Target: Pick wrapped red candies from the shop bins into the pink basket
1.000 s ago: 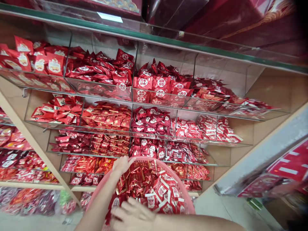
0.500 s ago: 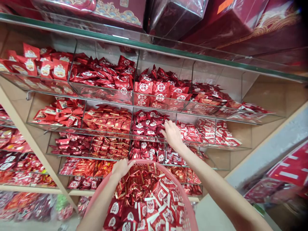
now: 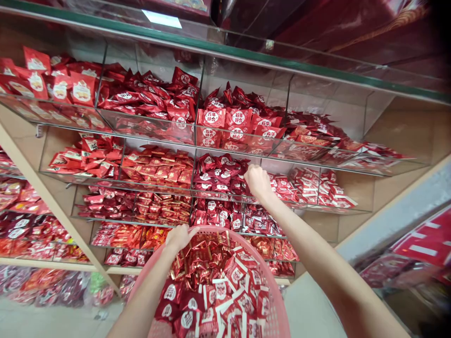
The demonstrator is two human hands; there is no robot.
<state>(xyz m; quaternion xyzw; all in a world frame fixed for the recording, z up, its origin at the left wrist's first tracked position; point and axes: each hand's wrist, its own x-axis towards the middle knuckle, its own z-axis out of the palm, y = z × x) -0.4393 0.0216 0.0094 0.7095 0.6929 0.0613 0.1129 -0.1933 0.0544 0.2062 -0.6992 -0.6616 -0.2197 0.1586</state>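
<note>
Grips loaded, round pink plastic basket (image 3: 276, 287), bottom centre, with left hand (image 3: 178, 237); clenches right hand (image 3: 258, 182), unclear whether empty, by remaining maroon packets (image 3: 221, 174).

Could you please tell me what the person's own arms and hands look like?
The left grip and right grip are bare human hands without gloves. The left forearm and right forearm are bare too, tapering toward wrists with no watch or bracelet showing; no sleeves are in view.
</note>
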